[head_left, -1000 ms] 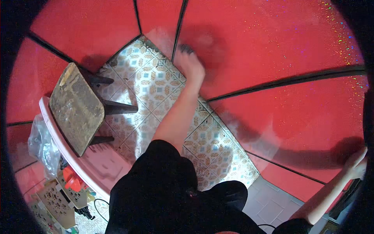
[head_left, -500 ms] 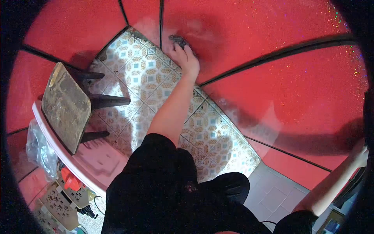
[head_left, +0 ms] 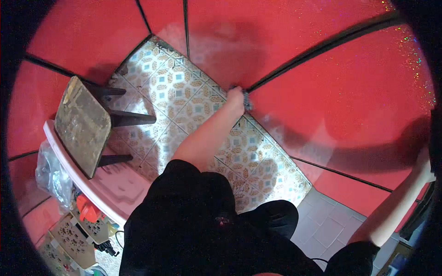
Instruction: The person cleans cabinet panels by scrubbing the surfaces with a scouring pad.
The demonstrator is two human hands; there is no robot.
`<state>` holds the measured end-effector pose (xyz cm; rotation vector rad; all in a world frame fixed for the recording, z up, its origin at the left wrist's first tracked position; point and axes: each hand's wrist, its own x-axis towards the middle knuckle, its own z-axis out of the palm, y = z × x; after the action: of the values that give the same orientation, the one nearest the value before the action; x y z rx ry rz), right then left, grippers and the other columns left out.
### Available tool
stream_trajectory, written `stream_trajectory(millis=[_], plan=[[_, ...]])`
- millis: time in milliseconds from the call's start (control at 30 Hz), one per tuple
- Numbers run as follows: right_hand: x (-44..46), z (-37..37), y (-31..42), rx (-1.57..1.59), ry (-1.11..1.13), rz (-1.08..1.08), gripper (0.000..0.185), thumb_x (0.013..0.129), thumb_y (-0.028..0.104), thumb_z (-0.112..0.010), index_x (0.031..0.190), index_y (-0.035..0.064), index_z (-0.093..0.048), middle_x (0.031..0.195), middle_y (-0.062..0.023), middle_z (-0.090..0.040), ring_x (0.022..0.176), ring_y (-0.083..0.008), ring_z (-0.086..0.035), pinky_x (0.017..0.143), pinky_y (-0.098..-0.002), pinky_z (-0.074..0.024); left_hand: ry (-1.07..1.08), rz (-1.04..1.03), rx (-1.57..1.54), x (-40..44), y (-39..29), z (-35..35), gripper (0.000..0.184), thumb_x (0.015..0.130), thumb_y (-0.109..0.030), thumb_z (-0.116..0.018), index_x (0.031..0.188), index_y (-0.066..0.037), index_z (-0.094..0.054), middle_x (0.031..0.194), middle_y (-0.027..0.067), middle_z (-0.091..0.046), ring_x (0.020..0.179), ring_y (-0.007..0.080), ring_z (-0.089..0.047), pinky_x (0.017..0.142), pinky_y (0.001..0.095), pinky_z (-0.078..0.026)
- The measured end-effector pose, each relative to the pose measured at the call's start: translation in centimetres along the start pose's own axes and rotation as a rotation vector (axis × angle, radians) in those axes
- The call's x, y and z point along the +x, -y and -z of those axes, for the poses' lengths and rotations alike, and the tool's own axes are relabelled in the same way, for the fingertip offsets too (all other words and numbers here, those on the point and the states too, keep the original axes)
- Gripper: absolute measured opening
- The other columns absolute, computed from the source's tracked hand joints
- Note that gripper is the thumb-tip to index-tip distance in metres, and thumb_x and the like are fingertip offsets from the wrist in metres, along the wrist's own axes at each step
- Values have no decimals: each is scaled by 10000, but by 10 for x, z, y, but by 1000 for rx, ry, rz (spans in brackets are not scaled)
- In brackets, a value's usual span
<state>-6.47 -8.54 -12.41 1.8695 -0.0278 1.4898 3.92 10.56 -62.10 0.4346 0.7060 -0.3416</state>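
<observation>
By the glossy red wall panel [head_left: 331, 106], I can't tell the right hand's [head_left: 426, 168] grip; the left hand [head_left: 235, 99] grasps a dark grey, fibrous-looking pad [head_left: 247, 101] at the wall's foot. It's likely light and pliable, slippery if wet, best held across its back; the little showing looks rough.

1 head-worn camera looks forward and down onto the tiled floor [head_left: 180, 97].

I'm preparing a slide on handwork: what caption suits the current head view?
Left hand holding a dark, rough-looking pad where the red wall meets the patterned tile floor.
</observation>
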Motion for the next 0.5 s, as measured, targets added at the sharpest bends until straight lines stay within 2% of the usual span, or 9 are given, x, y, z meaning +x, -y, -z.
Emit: stream_trajectory(millis=[67, 100, 167, 200, 300, 433, 500], plan=[[0, 2, 1, 25, 1, 15, 1014, 880, 662, -294, 1384, -170, -8, 1400, -437, -42, 1315, -538, -110, 1043, -598, -130, 161, 59, 207, -6, 2, -7, 205, 943, -178, -415, 962, -34, -560, 803, 88, -604, 706, 252, -590, 611, 434, -500], [0, 2, 2, 34, 2, 17, 1015, 880, 663, -294, 1384, -168, -4, 1401, -437, -37, 1317, -538, -104, 1043, -598, -129, 160, 54, 214, -21, -7, -16, 205, 943, -178, -415, 962, -34, -560, 803, 88, -604, 706, 252, -590, 611, 434, -500], [-1, 2, 2, 18, -1, 13, 1017, 878, 666, -293, 1387, -165, 0, 1403, -436, -29, 1320, -537, -95, 1045, -597, -124, 345, 23, 366, -78, -35, -55, 192, 937, -154, -420, 956, -19, -555, 793, 109, -598, 681, 247, -586, 584, 436, -488], [-2, 3, 3, 16, -4, 14, 1018, 877, 667, -293, 1387, -164, 0, 1403, -436, -29, 1320, -537, -94, 1045, -597, -123, 345, 21, 372, -96, -43, -68, 192, 937, -154, -420, 956, -19, -555, 793, 109, -598, 681, 247, -586, 584, 436, -488], [-3, 2, 2, 20, 9, 0, 1020, 875, 671, -292, 1389, -161, -1, 1403, -436, -29, 1321, -536, -92, 1047, -596, -118, 343, -152, 404, -136, -53, -90, 150, 879, -115, -476, 806, -17, -563, 651, 88, -536, 517, 240, -532, 475, 413, -449], [-2, 1, 2, 35, 11, -15, 1024, 872, 677, -290, 1391, -157, -1, 1404, -435, -29, 1321, -535, -88, 1048, -594, -112, 153, -9, 559, -65, -25, -54, 167, 874, -91, -462, 777, -4, -565, 652, 102, -547, 513, 250, -552, 450, 437, -448], [0, 0, 1, 38, 15, -18, 1026, 871, 680, -289, 1392, -156, -1, 1404, -434, -28, 1322, -535, -86, 1049, -593, -109, 131, 41, 502, -27, -15, -27, 161, 868, -81, -454, 796, 3, -570, 673, 117, -560, 518, 262, -564, 448, 449, -452]])
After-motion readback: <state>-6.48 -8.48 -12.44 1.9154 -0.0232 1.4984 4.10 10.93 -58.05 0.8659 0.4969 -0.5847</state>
